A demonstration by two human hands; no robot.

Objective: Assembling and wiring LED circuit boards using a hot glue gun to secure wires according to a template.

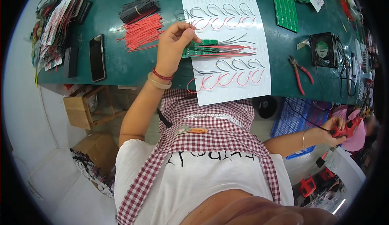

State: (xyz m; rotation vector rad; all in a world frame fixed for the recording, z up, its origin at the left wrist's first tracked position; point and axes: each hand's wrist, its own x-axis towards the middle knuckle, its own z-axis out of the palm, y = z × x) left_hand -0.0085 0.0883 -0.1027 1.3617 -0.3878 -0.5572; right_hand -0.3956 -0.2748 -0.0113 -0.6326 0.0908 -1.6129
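Note:
Over the left edge of a white panel (259,88), my left hand (175,42) is raised with thumb and forefinger pinched together. Thin black and red wire ends run close to those fingertips, but what lies between them is too small to make out. Just below this hand, a small green circuit board (209,42) rests on the panel, with loose red wires (239,48) across it. Curved red and black wire pairs form two rows on the panel. Far out to the right, beyond the table edge, my right hand (336,128) grips a red handheld tool (351,127) with a black cord.
On the green table (117,69) lie a bundle of black wires (139,8), a heap of red wires (142,31) and a phone (97,58). To the right are red-handled cutters (298,73), a black fan (325,50) and a green circuit panel (284,7).

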